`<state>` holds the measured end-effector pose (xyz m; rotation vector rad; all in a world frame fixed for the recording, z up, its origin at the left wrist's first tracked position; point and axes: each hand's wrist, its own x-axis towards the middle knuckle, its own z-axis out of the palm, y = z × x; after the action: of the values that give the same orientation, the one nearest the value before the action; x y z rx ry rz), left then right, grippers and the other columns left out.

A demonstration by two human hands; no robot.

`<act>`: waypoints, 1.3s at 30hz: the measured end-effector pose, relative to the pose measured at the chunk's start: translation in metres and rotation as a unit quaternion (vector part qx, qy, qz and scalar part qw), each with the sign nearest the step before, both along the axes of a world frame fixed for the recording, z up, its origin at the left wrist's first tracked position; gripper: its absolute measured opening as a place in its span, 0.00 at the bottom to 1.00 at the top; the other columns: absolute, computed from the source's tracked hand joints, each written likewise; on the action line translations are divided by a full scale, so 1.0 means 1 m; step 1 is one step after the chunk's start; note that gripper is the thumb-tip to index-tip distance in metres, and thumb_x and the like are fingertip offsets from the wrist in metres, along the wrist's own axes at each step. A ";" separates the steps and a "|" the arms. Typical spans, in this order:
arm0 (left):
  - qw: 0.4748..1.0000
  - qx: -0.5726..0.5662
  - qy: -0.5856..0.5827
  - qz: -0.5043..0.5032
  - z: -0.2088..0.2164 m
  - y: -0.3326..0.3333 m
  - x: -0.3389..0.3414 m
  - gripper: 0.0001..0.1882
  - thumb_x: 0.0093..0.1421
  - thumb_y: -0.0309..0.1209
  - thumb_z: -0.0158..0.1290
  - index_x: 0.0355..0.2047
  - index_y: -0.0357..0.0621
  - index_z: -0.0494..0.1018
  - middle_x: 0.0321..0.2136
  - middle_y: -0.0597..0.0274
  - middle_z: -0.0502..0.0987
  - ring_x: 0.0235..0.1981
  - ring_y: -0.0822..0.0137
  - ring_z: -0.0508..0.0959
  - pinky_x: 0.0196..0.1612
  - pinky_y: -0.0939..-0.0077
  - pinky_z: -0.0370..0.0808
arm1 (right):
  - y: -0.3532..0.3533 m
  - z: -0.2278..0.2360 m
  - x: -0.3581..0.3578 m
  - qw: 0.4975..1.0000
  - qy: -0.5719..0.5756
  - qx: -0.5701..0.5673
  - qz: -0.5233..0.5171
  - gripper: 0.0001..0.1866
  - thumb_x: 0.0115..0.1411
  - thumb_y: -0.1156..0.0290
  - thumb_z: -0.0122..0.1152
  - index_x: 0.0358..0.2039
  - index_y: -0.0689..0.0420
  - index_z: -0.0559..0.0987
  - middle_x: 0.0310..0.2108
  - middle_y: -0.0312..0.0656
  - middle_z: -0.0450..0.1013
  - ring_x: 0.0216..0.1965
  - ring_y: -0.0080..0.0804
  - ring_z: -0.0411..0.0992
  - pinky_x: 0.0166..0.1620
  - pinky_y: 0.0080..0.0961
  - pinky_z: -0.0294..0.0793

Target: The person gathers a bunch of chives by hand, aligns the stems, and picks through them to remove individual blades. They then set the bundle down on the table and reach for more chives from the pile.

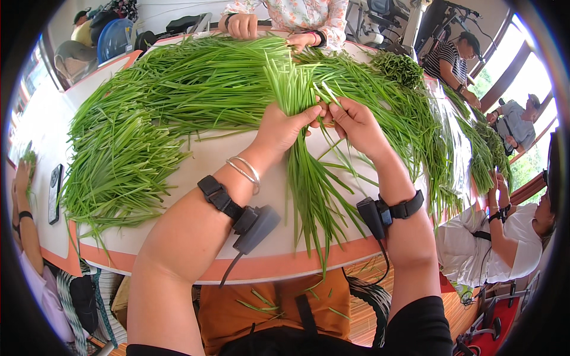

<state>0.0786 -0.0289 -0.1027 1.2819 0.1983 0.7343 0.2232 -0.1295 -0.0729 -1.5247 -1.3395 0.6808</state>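
Over the near side of the table, my left hand (282, 127) is closed round a thick bunch of garlic chives (306, 178). Their pale cut ends stand up above the fist, and the long green leaves hang down past the table's edge. Close beside it on the right, my right hand (354, 121) pinches a few chive stalks (326, 94) between thumb and fingers. The fingertips of both hands nearly meet at the bunch. Straps with dark devices sit on both of my forearms.
A large heap of chives (202, 83) covers the far side of the white table (237, 178), with a separate pile (127, 157) at left. Darker greens (398, 68) lie at the far right. A phone (55, 193) rests at the left. Across the table, a person's hands (242, 26) touch the heap; others work around.
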 end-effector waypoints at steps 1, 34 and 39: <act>1.000 -0.006 0.005 0.009 0.000 0.000 0.000 0.12 0.54 0.34 0.57 0.35 0.42 0.73 0.28 0.68 0.77 0.27 0.76 0.72 0.28 0.80 0.68 | 0.000 0.000 0.000 1.000 -0.026 0.006 -0.005 0.14 0.64 0.63 0.45 0.30 0.60 0.73 0.24 0.31 0.70 0.20 0.15 0.61 0.24 0.13 0.63; 0.967 -0.185 -0.119 -0.131 0.002 0.001 0.003 0.12 0.62 0.40 0.45 0.29 0.47 0.64 0.23 0.68 0.70 0.26 0.72 0.69 0.42 0.72 0.69 | -0.002 -0.009 0.033 0.942 -0.258 0.119 -0.177 0.08 0.55 0.70 0.54 0.32 0.61 0.76 0.21 0.44 0.71 0.23 0.34 0.68 0.30 0.28 0.67; 0.964 -0.198 -0.011 -0.177 0.006 -0.003 -0.004 0.12 0.62 0.41 0.45 0.27 0.49 0.63 0.13 0.74 0.58 0.13 0.80 0.58 0.19 0.85 0.61 | -0.004 -0.001 0.051 0.951 -0.091 0.111 -0.274 0.08 0.56 0.70 0.55 0.31 0.60 0.76 0.15 0.35 0.67 0.18 0.20 0.62 0.25 0.22 0.63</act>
<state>0.0742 -0.0317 -0.0963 0.8936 0.0879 0.3756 0.2741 -0.1338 -0.0743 -1.6951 -1.0065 0.0364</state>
